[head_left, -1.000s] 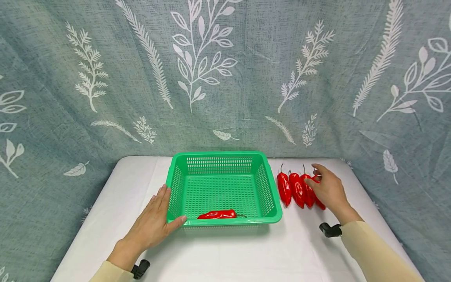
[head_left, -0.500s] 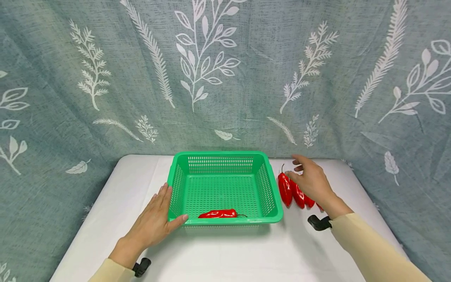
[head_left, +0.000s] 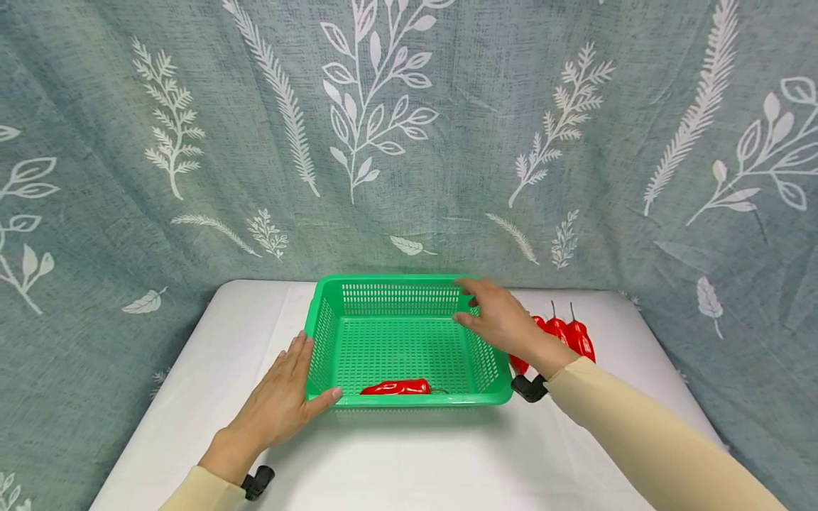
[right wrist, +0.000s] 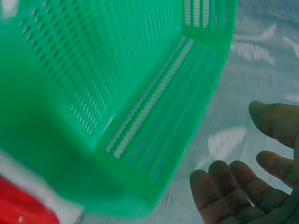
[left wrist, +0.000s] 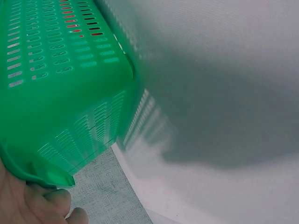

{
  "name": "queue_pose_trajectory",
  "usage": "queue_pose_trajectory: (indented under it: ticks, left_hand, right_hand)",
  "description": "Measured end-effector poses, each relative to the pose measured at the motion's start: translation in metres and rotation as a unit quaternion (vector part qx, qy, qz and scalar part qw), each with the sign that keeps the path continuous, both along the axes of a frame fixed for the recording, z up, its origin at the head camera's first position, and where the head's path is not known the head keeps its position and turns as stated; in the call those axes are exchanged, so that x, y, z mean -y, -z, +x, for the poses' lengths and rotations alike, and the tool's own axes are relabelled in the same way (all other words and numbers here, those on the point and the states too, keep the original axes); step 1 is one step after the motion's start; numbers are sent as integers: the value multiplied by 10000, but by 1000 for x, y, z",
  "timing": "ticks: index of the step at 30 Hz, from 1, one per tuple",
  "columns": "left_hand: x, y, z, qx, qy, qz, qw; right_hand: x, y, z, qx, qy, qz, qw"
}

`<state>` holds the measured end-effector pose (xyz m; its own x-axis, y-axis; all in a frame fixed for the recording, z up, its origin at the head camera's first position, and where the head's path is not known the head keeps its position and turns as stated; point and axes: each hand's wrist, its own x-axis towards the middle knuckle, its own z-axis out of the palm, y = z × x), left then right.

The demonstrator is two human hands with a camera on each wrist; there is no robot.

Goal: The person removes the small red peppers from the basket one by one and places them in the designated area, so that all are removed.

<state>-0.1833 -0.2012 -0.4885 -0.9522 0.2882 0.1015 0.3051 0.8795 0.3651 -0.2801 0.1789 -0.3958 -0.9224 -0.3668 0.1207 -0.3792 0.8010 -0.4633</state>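
A green plastic basket (head_left: 396, 402) stands on the table with one red chili pepper (head_left: 396, 387) lying inside along its front wall. My left hand (head_left: 268, 404) rests at the basket's front left corner, fingers straight along the side and thumb on the front rim. Over the basket's right rim is my right hand (head_left: 501, 319), its fingers loosely bent with nothing between them, as the right wrist view shows. Several red chili peppers (head_left: 580, 341) lie side by side to the right of the basket, partly hidden by the right hand and forearm.
The white-covered table (head_left: 396, 461) extends around the basket. A grey-green curtain (head_left: 447, 142) with white leaf patterns hangs behind the table and at both sides.
My right hand has moved left, from over the peppers to over the basket's right rim, carrying nothing. My left hand has kept its place on the basket.
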Motion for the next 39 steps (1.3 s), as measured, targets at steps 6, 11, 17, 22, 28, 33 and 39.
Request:
queue_pose_trajectory:
  ticks: [6, 11, 17, 22, 28, 33, 39]
  left_hand:
    - [1, 1, -1, 81, -13, 43, 10000]
    - [0, 2, -2, 85, -18, 46, 10000]
    - [-1, 3, -4, 5, -6, 31, 10000]
    - [-2, 4, -3, -33, -8, 27, 10000]
    - [-4, 5, -3, -17, 28, 14, 10000]
    - [-3, 5, -2, -88, 21, -24, 10000]
    - [-1, 6, -2, -90, -15, -50, 9999]
  right_hand:
    - [34, 15, -2, 212, -859, 489, 9949]
    - [51, 27, -4, 707, -1647, 778, 9807]
    - [59, 29, -11, 1207, -2046, 835, 9678]
    - [63, 35, -14, 1661, -2189, 1066, 9556]
    - [65, 52, -11, 1979, -2314, 1529, 9402]
    - [69, 63, -10, 1858, -2482, 2005, 9293]
    - [73, 69, -13, 1359, -2648, 2562, 9197]
